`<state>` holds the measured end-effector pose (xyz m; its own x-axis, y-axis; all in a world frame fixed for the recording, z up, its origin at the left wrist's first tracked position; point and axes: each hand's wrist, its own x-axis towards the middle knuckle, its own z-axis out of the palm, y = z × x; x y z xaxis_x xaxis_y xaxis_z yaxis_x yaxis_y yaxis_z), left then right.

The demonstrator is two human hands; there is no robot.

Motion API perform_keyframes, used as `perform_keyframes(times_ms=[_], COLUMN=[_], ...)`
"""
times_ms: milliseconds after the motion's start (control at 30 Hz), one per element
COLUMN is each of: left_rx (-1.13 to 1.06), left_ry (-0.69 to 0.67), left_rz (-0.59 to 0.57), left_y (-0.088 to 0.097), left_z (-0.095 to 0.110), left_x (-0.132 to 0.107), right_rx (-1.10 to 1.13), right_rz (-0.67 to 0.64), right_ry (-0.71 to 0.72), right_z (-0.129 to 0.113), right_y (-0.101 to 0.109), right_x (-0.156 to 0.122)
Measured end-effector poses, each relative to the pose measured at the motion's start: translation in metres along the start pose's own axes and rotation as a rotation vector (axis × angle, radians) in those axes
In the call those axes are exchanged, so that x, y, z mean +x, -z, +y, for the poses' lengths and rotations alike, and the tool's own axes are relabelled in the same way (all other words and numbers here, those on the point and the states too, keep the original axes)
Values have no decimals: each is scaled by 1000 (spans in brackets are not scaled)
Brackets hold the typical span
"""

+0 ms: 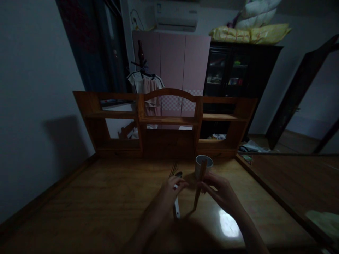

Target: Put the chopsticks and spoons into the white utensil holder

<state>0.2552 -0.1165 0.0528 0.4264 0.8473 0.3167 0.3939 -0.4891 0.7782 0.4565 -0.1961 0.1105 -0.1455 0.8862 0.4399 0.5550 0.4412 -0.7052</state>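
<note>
the person's right hand [217,186] is gripping wooden chopsticks [197,198] between thumb and fingertips, holding them tilted just in front of a pale cup [197,170] that is standing on the wooden desk [119,192]. the left hand [171,187] is reaching over a white-handled spoon [177,208], its fingers curling, though whether they are gripping anything one cannot tell. beyond that hand, thin sticks [173,169] are lying beside the spoon's bowl.

A wooden shelf unit [169,120] lines the counter's [119,187] far edge. Behind it, clothes [150,85] hang before a pink wardrobe [172,63]; an air conditioner [176,16] sits above, and yellow bags [230,35] top a black cabinet [261,67].
</note>
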Motion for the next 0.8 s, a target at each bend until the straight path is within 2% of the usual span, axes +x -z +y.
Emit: perform_keyframes(times_ms=[100,200,300,433,500,567,700,800], left_rx=[128,219,257,263,251,224,96,-83], left_ry=[89,134,171,203,215,222,156,57], left_rz=[92,89,35,16,45,98,193,195], left_y=[24,39,40,36,38,42,46,35], left_z=[-33,-63,-79,-85,-79,-64,-7,37], left_x=[13,15,9,5,8,11,9,0], right_rx=[20,20,3,-13,-14,-13,5,23], right_rz=[4,12,21,26,30,41,44,28], right_ry=[-5,-3,7,25,20,12,1,6], right_z=[2,4,3,1,0,1,3,1], right_y=[1,0,-2,-3,-3,-3,-3,-3], right_x=[-2,-2,-2,0,0,0,-1,-1])
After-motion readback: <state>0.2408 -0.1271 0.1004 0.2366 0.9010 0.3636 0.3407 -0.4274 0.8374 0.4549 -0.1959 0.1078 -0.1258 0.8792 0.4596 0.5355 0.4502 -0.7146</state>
